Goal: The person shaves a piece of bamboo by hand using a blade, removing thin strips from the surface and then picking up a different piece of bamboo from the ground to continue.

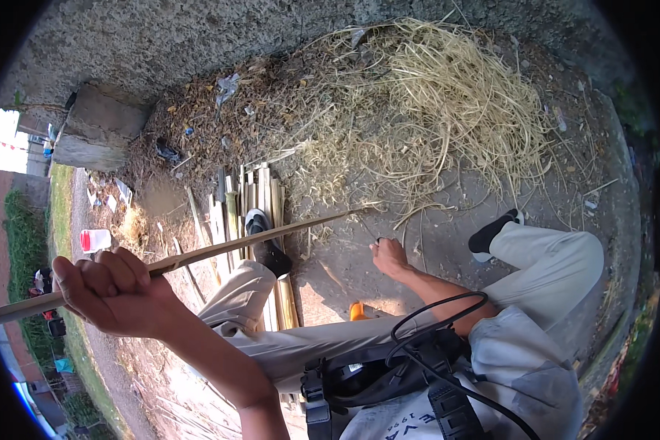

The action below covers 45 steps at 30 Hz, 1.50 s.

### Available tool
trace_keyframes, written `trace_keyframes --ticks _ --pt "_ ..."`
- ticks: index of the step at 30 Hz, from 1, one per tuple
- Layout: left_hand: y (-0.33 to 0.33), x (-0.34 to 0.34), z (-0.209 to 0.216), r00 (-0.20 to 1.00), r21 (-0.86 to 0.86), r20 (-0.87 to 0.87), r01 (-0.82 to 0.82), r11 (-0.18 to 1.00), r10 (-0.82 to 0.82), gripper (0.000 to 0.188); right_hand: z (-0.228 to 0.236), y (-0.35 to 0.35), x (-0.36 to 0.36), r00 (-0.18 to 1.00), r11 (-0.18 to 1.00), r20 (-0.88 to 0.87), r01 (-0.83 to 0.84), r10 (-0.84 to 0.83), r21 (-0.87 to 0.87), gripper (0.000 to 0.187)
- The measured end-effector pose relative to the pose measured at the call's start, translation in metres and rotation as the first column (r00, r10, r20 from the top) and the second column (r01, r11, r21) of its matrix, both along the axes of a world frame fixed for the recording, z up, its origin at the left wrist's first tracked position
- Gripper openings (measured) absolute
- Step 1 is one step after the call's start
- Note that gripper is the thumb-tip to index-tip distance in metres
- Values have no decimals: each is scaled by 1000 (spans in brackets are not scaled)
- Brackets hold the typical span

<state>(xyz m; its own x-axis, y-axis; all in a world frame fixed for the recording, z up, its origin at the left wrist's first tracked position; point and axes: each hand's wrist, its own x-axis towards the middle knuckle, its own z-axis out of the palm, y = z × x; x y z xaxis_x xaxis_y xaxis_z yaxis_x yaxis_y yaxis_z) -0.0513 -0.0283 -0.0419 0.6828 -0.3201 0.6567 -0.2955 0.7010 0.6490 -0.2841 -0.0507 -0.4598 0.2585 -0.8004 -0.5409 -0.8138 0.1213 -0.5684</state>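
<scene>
My left hand [114, 290] is raised at the left, its fingers wrapped round a long split-bamboo strip [271, 235]. The strip slants across the view, passing above my left shoe, and its thin far end comes close to the straw-like shavings near the middle. My right hand [390, 257] is low over the ground between my legs, below the strip's far end and apart from it. Its fingers are curled closed; a small dark spot shows at them, but what they hold, if anything, I cannot make out. An orange object [357, 311] lies by my thigh, partly hidden.
Several split bamboo lengths [260, 189] lie beneath my left foot [271, 257]. A big heap of pale shavings [462, 95] spreads before a rough wall [220, 37]. A concrete block [99, 128] and a red-and-white container [95, 240] stand left. A black cable [447, 302] loops over my lap.
</scene>
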Motion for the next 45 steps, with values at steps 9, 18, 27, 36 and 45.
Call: trace_keyframes --ticks 9,18,27,36,45 --pt "3 9 -4 998 -3 -37 -53 999 53 30 -15 -7 -19 992 999 -129 5 1 47 24" --pt "12 23 -7 993 -13 -48 -111 994 111 29 -36 0 -45 990 995 -105 -97 99 24 30" --pt "15 27 -8 990 -11 -66 -126 992 125 28 9 -7 -11 997 1000 -71 -23 24 13 27" --pt "24 54 -15 967 23 -95 -236 971 238 26 -21 0 -35 985 997 -172 22 -9 74 32" --pt "43 71 -8 993 -50 -102 48 998 -53 18 -38 -4 -64 975 995 -222 12 11 99 32"
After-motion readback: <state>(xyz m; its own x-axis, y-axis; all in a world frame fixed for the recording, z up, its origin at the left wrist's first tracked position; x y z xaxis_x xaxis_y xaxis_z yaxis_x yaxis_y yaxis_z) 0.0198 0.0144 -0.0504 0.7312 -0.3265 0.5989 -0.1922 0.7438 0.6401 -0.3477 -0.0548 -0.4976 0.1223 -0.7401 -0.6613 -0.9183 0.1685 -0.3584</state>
